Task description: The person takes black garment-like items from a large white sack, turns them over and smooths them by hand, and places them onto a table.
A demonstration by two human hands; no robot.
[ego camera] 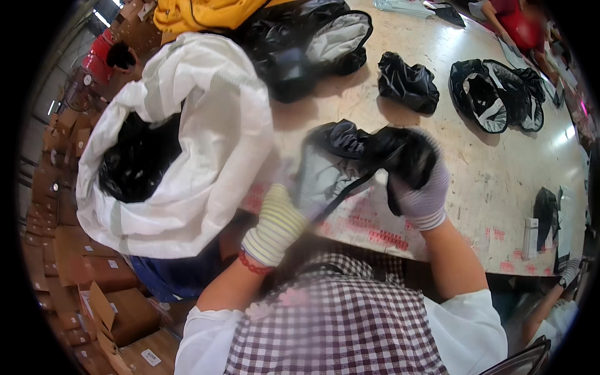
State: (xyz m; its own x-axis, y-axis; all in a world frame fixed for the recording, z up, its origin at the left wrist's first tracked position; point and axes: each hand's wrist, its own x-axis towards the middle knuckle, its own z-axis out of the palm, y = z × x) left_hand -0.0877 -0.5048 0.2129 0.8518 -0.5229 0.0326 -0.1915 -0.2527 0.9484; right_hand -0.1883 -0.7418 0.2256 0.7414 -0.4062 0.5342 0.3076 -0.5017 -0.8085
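Observation:
A black fabric piece with a pale grey lining (323, 171) is stretched between my hands above the table's near edge. My right hand (424, 187), in a striped knit glove, grips its bunched black end. On the left, my left hand (279, 222) wears a yellowish striped glove and holds the lined side near its lower edge; the fingertips are blurred. Left of that hand stands a large white woven sack (229, 136), its mouth rolled down. Shiny black material (136, 164) shows inside it.
Across the wooden table (468, 187) lie a crumpled black piece (408, 84), paired lined black pieces (497, 96) and a black pile (286, 70). A yellow bundle (201, 16) sits behind the sack. Cardboard boxes (126, 314) crowd the left. Other people (520, 28) are at the table's far side and right.

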